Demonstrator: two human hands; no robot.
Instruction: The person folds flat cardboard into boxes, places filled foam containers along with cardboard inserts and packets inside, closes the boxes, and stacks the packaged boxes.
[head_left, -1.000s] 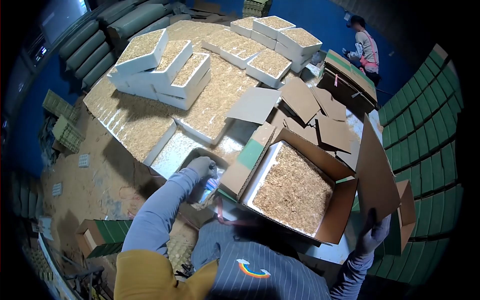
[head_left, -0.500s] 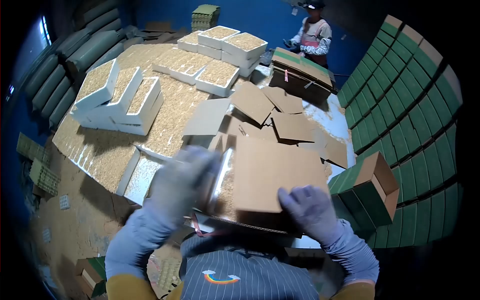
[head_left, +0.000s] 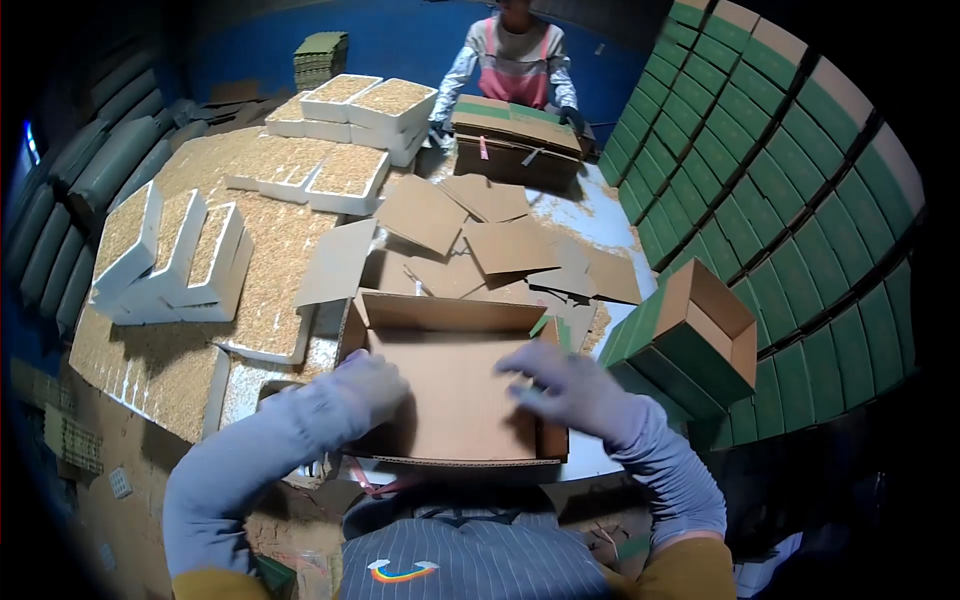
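Note:
In front of me stands a cardboard box (head_left: 460, 400), open at the top, with a plain brown inside. My left hand (head_left: 370, 385), in a pale glove, has its fingers bent over the box's left wall. Above the right part of the box is my right hand (head_left: 570, 390), gloved too, with its fingers apart and nothing in them. Its fingertips point in over the opening. A raised brown flap (head_left: 455, 315) runs along the far side of the box.
Loose cardboard sheets (head_left: 510, 245) lie beyond the box. White trays of grainy material (head_left: 345, 180) are stacked at left. Green boxes (head_left: 760, 190) form a wall at right, with an open green box (head_left: 690, 330) before it. A co-worker (head_left: 515, 60) stands behind a closed box (head_left: 515, 140).
A brown panel covered much of the box beside my right hand; now the interior shows. Both hands have shifted over the box. The co-worker now reaches down to the far box. My view has turned.

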